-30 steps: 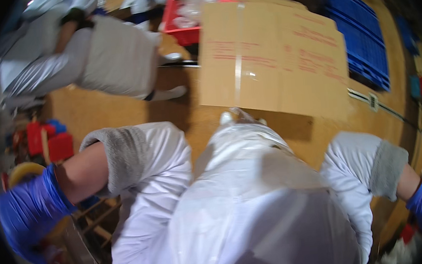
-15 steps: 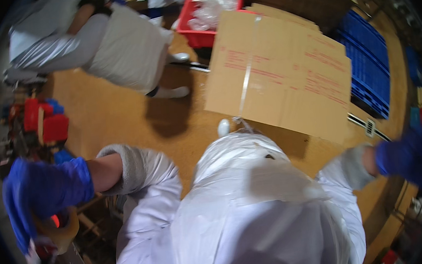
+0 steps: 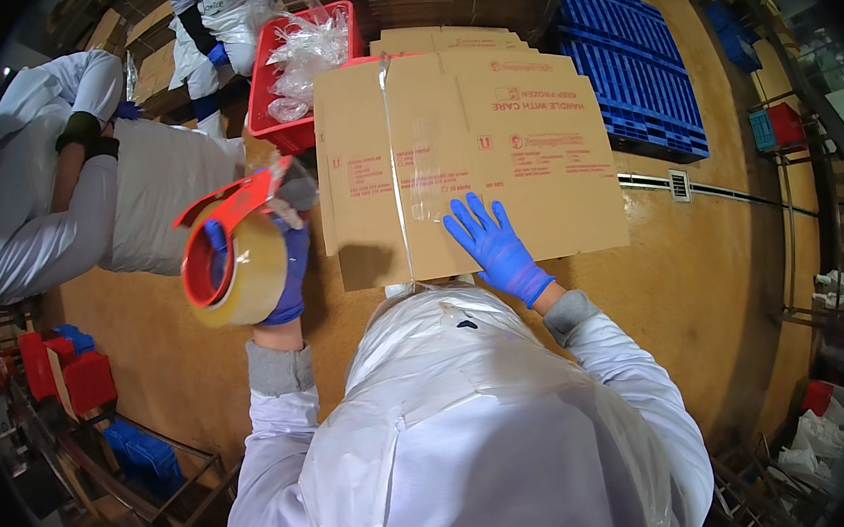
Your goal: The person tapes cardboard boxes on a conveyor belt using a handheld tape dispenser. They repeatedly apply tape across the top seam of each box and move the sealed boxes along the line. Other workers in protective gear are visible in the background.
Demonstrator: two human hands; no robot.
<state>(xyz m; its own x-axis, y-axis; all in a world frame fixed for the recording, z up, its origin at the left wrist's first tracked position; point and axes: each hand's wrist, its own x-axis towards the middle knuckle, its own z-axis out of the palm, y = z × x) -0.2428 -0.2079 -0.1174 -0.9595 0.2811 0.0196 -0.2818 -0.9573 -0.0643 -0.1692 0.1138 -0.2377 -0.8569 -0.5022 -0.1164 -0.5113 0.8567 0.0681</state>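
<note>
A red tape dispenser (image 3: 254,200) carrying a wide roll of yellowish packing tape (image 3: 258,276) is in my left hand (image 3: 295,275), which is gloved in blue and raised just left of the cardboard. The dispenser hides most of that hand's fingers. My right hand (image 3: 499,255), also blue-gloved, lies with fingers spread on the near part of a flat cardboard carton (image 3: 359,118). The carton tops a stack of flattened cardboard, and a pale strap (image 3: 394,156) runs along it from far to near. Red print marks its face.
A red crate (image 3: 353,44) of clear plastic bags stands beyond the cardboard. Blue pallets (image 3: 630,65) are stacked to the right. A co-worker in white (image 3: 55,195) bends at the left; another person (image 3: 212,41) is farther back. Metal racks (image 3: 789,211) line the right side.
Both my hands have come inward from far out at the sides. The left brought the tape dispenser beside the cardboard; the right came down onto the carton. The view has shifted too.
</note>
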